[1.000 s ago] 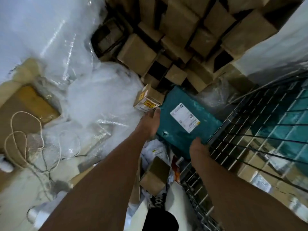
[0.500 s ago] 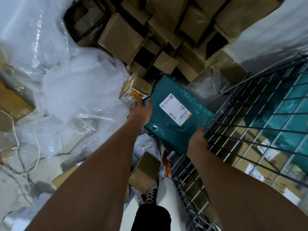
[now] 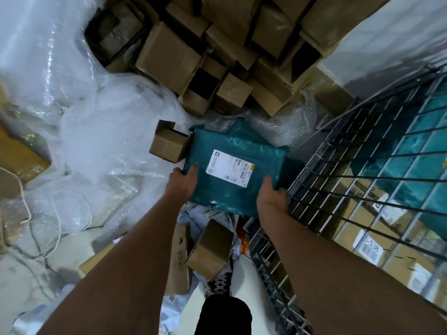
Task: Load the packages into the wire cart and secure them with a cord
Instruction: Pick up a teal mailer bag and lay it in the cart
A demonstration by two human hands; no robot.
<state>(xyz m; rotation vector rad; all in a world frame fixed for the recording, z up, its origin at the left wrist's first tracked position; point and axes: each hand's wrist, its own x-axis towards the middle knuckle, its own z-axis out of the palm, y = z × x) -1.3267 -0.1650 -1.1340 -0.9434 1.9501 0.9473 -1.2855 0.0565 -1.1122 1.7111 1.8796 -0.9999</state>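
I hold a flat teal mailer package [image 3: 242, 143] with a white shipping label in both hands, lifted above the floor clutter. My left hand [image 3: 182, 182] grips its near left corner, thumb on top. My right hand [image 3: 272, 199] grips the near right corner beside the cart's wall. The wire cart [image 3: 338, 180] stands at the right, with teal mailers and labelled cardboard boxes inside. A thin white cord [image 3: 58, 213] lies looped on the floor at the left.
A small brown box [image 3: 167, 146] rests on bubble wrap [image 3: 96, 131] just left of the mailer. Stacked cardboard boxes [image 3: 217, 44] fill the back. More boxes [image 3: 210, 247] and mailers lie by my shoe [image 3: 220, 284]. A white wall is at top right.
Both hands have lifted the teal mailer up off the pile and drawn it nearer, toward the cart. The small box beside it has tipped over, its yellow label now hidden.
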